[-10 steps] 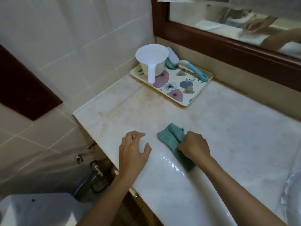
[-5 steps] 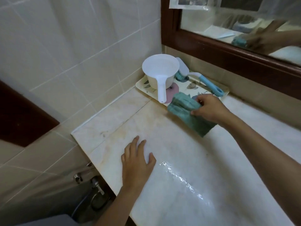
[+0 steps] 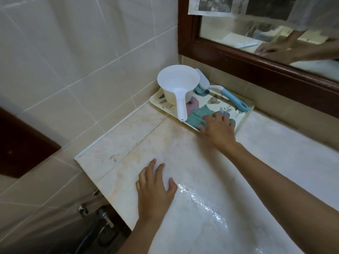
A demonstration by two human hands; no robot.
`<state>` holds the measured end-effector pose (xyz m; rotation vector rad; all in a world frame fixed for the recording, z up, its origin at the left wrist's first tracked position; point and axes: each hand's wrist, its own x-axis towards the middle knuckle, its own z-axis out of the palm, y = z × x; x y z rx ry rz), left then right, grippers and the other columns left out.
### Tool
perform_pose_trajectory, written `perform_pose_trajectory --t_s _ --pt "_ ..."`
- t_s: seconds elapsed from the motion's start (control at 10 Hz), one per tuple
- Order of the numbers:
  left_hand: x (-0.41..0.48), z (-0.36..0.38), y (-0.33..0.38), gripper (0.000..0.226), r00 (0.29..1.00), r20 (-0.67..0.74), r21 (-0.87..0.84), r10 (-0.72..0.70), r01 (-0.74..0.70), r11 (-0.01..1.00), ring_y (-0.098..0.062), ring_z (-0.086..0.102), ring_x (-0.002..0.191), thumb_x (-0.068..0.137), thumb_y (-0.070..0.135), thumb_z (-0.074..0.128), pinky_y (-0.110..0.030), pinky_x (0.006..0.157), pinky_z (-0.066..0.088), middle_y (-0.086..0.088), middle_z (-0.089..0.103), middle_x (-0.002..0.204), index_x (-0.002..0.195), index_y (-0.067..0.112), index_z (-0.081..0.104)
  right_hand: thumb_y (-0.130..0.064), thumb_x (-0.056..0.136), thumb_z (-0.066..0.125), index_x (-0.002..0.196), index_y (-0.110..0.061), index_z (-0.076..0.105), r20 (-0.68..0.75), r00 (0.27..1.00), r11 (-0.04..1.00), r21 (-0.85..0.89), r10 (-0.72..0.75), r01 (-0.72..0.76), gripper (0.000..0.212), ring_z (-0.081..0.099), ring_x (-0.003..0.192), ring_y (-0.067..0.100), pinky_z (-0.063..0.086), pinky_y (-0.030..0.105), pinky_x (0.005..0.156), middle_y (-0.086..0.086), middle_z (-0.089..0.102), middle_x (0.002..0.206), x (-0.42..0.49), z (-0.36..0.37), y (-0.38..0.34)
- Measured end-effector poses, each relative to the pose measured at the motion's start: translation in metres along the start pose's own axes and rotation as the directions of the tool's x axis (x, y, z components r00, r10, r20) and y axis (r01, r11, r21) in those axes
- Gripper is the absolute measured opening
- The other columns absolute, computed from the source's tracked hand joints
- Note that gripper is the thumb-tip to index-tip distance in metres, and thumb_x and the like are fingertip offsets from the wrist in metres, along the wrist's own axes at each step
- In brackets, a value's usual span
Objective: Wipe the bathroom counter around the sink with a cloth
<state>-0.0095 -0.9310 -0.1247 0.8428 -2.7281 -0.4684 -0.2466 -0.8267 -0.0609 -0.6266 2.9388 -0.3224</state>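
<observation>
The right hand [image 3: 218, 129] lies spread, fingers pressing the teal cloth [image 3: 197, 116] onto the flowered tray [image 3: 245, 114] at the far side. The left hand [image 3: 152, 189] rests flat and empty on the near bench [image 3: 165, 143]. The cloth's long axis follows the tray's near rim, under the right hand and well apart from the left.

You are showing both arms bare: your left hand [image 3: 154, 191] and your right hand [image 3: 218, 130] are each appearing uncovered from the fingers [image 3: 149, 171], over the wrist, and along the forearm to the bottom and right edges of the picture. Whatever you are wearing higher up is lying outside the view, so its sleeves cannot be told. The forearms are looking slim and smooth, the wrists narrow, and the right hand is coming out slightly blurred. In the mirror [image 3: 238, 32] above, your reflected hand and arm are showing only as a blur, likewise uncovered.
</observation>
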Motion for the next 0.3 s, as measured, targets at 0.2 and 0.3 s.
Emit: perform_pose_trajectory --t_s 0.2,0.3 --pt "0.001 0.002 -0.002 0.049 1.000 -0.021 0.015 0.022 -0.021 1.000 -0.024 0.046 0.120 0.080 0.043 0.049 -0.039 0.085 0.044 0.000 0.048 0.141 0.122 0.023 0.061 -0.049 0.098 0.026 0.123 -0.030 0.045 0.103 0.995 0.996 0.083 0.008 -0.017 0.037 0.031 0.124 0.030 0.028 0.049 0.099 0.003 0.038 0.133 -0.021 0.016 0.004" --pt "0.002 0.000 -0.002 0.049 1.000 -0.019 0.002 0.008 -0.008 1.000 -0.024 0.045 0.121 0.081 0.045 0.047 -0.039 0.085 0.043 -0.001 0.048 0.141 0.123 0.022 0.060 -0.043 0.098 0.033 0.131 -0.024 0.043 -0.020 0.999 0.985 0.166 0.042 -0.038 0.040 0.027 0.130 0.031 0.027 0.049 0.101 0.004 0.036 0.144 -0.042 0.019 -0.001"
